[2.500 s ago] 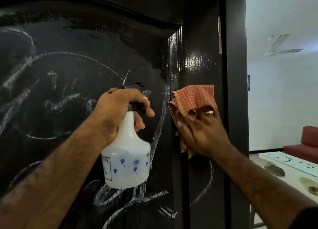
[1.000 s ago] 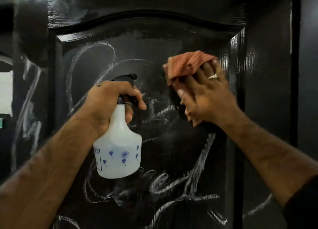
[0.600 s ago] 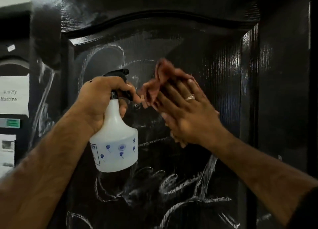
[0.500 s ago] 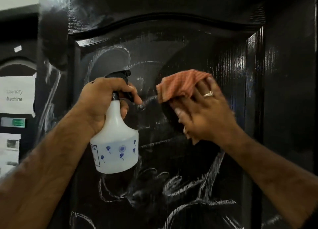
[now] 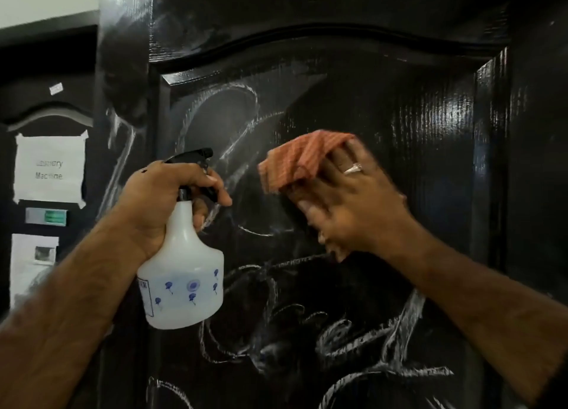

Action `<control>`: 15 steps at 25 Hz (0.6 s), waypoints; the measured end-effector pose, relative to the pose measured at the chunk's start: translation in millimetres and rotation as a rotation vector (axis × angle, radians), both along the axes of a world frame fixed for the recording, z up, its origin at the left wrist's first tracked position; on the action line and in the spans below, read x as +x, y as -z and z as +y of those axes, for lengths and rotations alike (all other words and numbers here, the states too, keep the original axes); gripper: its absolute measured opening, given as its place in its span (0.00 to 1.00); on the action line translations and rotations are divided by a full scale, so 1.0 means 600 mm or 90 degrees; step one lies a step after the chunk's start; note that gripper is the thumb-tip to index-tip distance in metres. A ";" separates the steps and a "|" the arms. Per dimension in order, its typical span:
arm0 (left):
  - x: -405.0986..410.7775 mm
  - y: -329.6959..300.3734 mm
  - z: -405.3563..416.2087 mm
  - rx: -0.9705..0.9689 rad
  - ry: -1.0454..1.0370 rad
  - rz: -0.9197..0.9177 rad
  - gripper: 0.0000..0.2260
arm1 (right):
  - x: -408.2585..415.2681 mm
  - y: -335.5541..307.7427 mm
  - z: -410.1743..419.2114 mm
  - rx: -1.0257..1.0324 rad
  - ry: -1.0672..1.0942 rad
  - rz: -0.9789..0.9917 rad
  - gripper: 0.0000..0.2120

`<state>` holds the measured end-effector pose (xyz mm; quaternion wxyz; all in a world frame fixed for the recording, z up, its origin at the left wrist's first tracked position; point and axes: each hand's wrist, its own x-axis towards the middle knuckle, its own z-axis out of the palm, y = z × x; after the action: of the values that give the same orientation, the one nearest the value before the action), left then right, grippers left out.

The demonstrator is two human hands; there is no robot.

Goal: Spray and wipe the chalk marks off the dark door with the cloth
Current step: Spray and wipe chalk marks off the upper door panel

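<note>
Since half a second ago, the right hand (image 5: 353,205) is sliding the cloth (image 5: 302,159) rightward across the dark door (image 5: 415,138), fingers spread flat, pressing it against the panel. Chalk marks (image 5: 384,341) are showing below both hands. Left of the cloth, the left hand (image 5: 167,199) is gripping the spray bottle (image 5: 184,273), finger curled over the trigger.

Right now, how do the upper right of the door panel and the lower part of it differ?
The upper right of the panel is glossy and shows no chalk lines; the lower part of the panel carries thick white chalk marks. The right hand presses the cloth between the two areas; nothing touches the lower part. Both are the same dark, grained door.
</note>
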<state>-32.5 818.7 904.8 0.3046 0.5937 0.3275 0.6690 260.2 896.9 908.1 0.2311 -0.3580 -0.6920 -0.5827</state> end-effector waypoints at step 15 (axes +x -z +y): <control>-0.135 -0.016 0.012 -0.024 0.038 -0.014 0.14 | -0.103 -0.006 0.010 0.006 -0.002 0.142 0.29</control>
<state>-113.4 825.7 914.4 0.3392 0.5899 0.3189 0.6597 198.2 902.8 911.8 0.3090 -0.4186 -0.6600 -0.5420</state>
